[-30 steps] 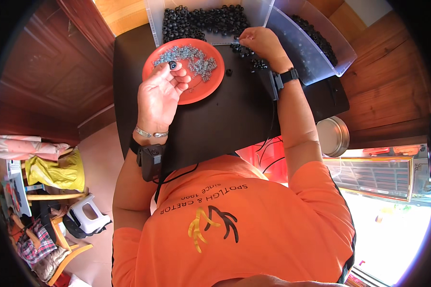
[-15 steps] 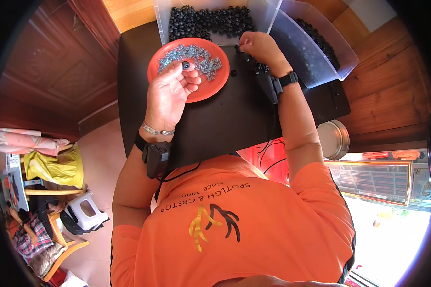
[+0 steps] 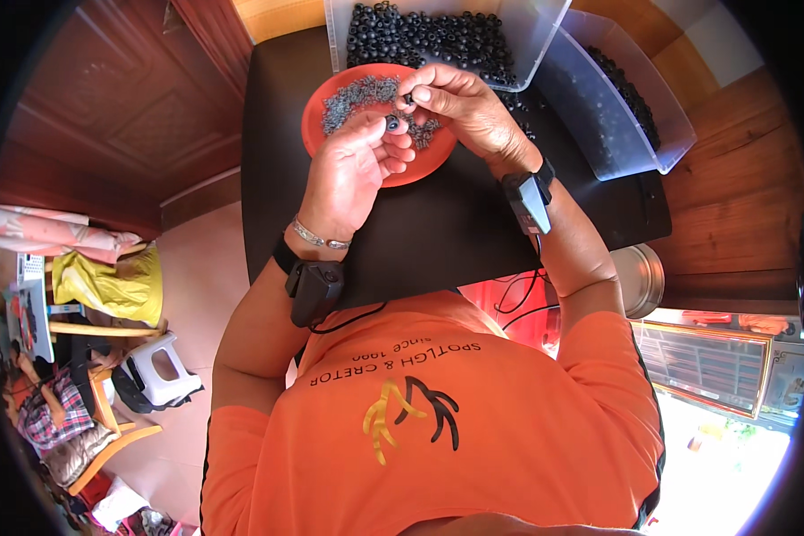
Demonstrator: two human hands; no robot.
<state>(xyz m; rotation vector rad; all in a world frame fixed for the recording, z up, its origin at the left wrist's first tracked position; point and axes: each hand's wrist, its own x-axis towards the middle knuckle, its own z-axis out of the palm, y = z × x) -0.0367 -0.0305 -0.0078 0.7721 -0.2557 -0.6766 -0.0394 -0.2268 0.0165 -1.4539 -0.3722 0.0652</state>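
Over to the red plate point(image 3: 427, 163) had moved the right hand point(image 3: 478, 118). Behind the plate, a clear bin point(image 3: 534, 40) held many black beads point(image 3: 420, 40), apparently still to handle. Above the plate, the left hand's point(image 3: 347, 179) grip pinched one bead point(image 3: 392, 123), the right's a second bead point(image 3: 409, 99), unjoined.

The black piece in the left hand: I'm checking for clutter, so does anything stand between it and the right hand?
Nothing visible does. The right hand is close to the black piece in the left hand; the red plate and its small metal pieces lie beneath, not between.
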